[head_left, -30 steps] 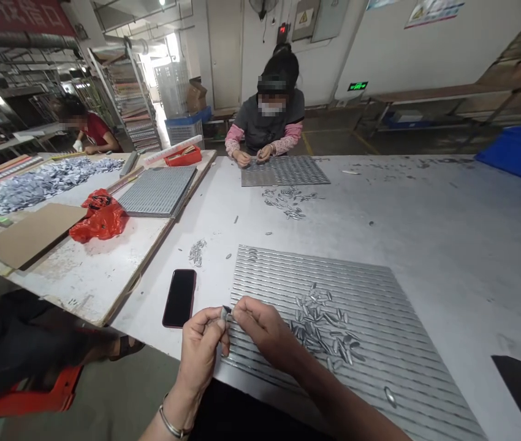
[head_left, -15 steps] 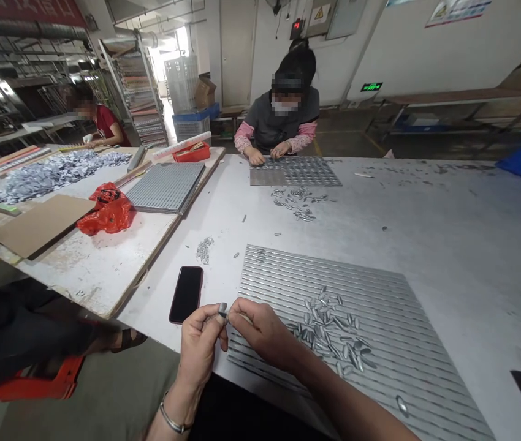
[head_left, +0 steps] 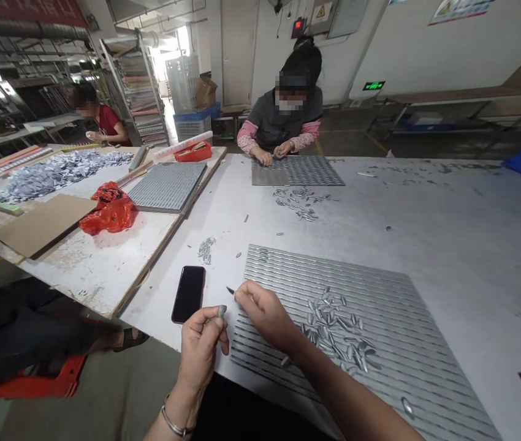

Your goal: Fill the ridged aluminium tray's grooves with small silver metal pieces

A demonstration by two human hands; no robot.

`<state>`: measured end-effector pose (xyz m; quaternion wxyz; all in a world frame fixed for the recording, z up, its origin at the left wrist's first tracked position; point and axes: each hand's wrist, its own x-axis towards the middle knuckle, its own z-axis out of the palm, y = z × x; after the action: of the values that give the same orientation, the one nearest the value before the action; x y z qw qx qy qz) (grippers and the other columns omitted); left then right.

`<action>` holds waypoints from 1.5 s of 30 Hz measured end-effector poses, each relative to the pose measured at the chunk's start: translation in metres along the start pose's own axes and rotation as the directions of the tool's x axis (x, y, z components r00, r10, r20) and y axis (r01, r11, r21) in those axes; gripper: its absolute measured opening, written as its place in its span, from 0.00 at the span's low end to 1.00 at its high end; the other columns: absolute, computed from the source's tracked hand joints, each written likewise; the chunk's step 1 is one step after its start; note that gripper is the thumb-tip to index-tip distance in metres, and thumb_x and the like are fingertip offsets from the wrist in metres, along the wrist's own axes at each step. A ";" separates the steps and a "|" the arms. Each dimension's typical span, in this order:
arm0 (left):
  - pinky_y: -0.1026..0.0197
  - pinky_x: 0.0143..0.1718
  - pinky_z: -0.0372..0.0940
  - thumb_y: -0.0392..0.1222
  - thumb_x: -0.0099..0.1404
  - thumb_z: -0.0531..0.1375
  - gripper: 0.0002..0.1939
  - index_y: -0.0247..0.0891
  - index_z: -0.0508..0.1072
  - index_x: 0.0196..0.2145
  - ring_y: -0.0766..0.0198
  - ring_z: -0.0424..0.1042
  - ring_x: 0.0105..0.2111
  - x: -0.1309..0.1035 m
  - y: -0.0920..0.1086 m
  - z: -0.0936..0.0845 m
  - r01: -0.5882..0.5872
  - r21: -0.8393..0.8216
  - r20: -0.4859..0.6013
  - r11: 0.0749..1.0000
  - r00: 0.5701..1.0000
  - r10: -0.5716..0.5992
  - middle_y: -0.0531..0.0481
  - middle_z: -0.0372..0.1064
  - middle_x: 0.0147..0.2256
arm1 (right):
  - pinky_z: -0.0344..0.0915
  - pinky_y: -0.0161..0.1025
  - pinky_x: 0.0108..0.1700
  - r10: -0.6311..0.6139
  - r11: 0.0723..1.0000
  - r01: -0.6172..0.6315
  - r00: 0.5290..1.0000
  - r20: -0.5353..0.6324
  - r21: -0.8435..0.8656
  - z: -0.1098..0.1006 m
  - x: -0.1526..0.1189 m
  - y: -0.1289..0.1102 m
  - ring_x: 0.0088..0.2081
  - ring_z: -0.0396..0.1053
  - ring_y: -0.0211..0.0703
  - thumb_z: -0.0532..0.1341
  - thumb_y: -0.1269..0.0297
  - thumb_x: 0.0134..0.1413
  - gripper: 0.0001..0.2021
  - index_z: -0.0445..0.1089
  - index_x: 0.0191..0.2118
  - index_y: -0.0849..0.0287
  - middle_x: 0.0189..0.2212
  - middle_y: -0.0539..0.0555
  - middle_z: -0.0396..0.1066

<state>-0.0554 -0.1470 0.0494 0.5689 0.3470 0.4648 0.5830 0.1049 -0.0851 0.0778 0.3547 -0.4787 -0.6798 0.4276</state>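
Between thumb and fingertips, my left hand [head_left: 201, 340] pinches a small grey oval piece [head_left: 222, 312] just off the panel's near left corner. My right hand [head_left: 267, 315] grips a small dark pointed blade [head_left: 230, 290], its tip sticking out to the left, apart from the piece. Most of the tool is hidden in the fingers. Under my right hand and forearm lies a grey panel [head_left: 371, 278] with ridged rows. Loose silver oval pieces [head_left: 334, 324] are heaped on its middle, and a single oval piece [head_left: 407, 406] lies near its front edge.
A black phone [head_left: 189, 294] lies left of my hands, with small scraps [head_left: 206, 250] beyond it. Across the table a co-worker [head_left: 288, 116] handles another panel [head_left: 315, 171]. The left-hand table holds a red plastic bag [head_left: 111, 214], stacked panels [head_left: 168, 187] and a large grey pile [head_left: 58, 174].
My right hand has drawn up and away from my left, baring the dark blade tip. My left hand keeps its pinch on the oval piece. The co-worker's hands have shifted slightly.
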 end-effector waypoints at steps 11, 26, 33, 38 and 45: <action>0.68 0.21 0.55 0.48 0.52 0.73 0.20 0.31 0.79 0.38 0.73 0.60 0.17 0.015 0.000 0.014 0.099 -0.159 -0.093 0.982 0.989 -0.115 0.55 0.66 0.17 | 0.64 0.44 0.50 0.116 0.728 -0.003 0.986 0.118 -0.686 0.035 0.095 0.040 0.51 0.71 0.53 0.50 0.73 0.68 0.14 0.72 0.48 0.66 0.48 0.68 0.74; 0.69 0.19 0.61 0.40 0.36 0.77 0.23 0.34 0.80 0.33 0.69 0.64 0.21 0.036 -0.004 0.083 0.439 0.018 0.087 0.898 0.895 -0.438 0.52 0.69 0.20 | 0.53 0.59 0.64 0.332 0.178 -0.922 0.384 -0.861 -0.343 -0.249 -0.164 0.146 0.66 0.55 0.69 0.56 0.52 0.67 0.29 0.62 0.66 0.66 0.67 0.75 0.54; 0.71 0.19 0.53 0.43 0.47 0.74 0.20 0.32 0.79 0.36 0.74 0.57 0.18 0.014 -0.023 0.113 0.438 0.089 0.318 0.895 0.839 -0.442 0.56 0.64 0.19 | 0.61 0.55 0.58 0.438 0.375 -0.887 0.426 -0.792 -0.269 -0.260 -0.192 0.154 0.59 0.65 0.65 0.52 0.53 0.68 0.32 0.51 0.71 0.66 0.59 0.75 0.64; 0.70 0.18 0.48 0.43 0.50 0.71 0.18 0.32 0.77 0.37 0.76 0.53 0.17 0.003 -0.036 0.126 0.426 0.124 0.384 0.896 0.812 -0.440 0.58 0.62 0.19 | 0.64 0.51 0.60 0.107 0.860 -0.334 0.858 -0.503 -0.387 -0.175 -0.149 0.082 0.60 0.65 0.55 0.46 0.52 0.71 0.28 0.58 0.69 0.59 0.62 0.64 0.66; 0.68 0.20 0.45 0.48 0.59 0.66 0.13 0.35 0.70 0.28 0.76 0.52 0.15 -0.007 -0.041 0.125 0.263 0.146 0.416 0.954 0.858 -0.301 0.59 0.60 0.16 | 0.64 0.55 0.59 -0.207 0.825 -0.033 0.912 -0.355 -0.565 -0.084 -0.102 0.031 0.55 0.66 0.58 0.55 0.58 0.67 0.24 0.65 0.66 0.58 0.57 0.66 0.66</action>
<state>0.0763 -0.1385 0.0529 0.7221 0.4197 0.3963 0.3813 0.2200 -0.1564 0.0739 0.3502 -0.6063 -0.7088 0.0855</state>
